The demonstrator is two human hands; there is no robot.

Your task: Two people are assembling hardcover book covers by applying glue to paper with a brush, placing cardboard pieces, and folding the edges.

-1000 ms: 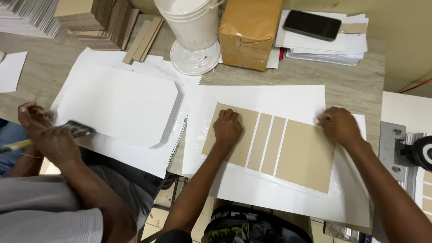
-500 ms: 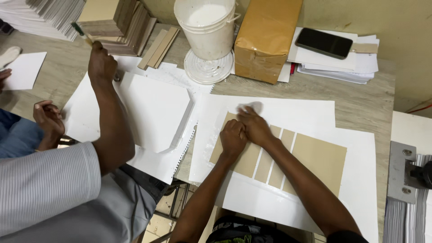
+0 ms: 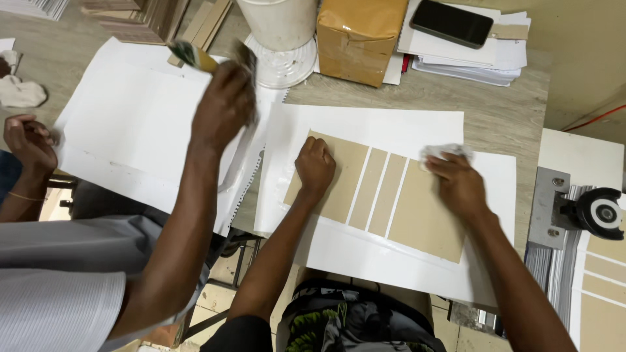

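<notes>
My left hand [image 3: 315, 165] is fisted, pressing the leftmost tan board panel [image 3: 334, 176]; my right hand [image 3: 460, 186] grips a white cloth [image 3: 443, 152] at the big panel's top edge. Four tan pieces lie on a white sheet [image 3: 391, 261] on the tabletop [image 3: 502, 111].

Matt brown cardboard panels [image 3: 424, 215] lie on smooth white paper [image 3: 391, 127], slightly glossy near its left edge. The worktop [image 3: 508, 98] looks like grained wood laminate.

I count four tan cardboard panels [image 3: 385, 192] under my hands: two wide, two narrow strips between. One white paper sheet [image 3: 391, 124] beneath, one black phone [image 3: 451, 23] beyond.
</notes>
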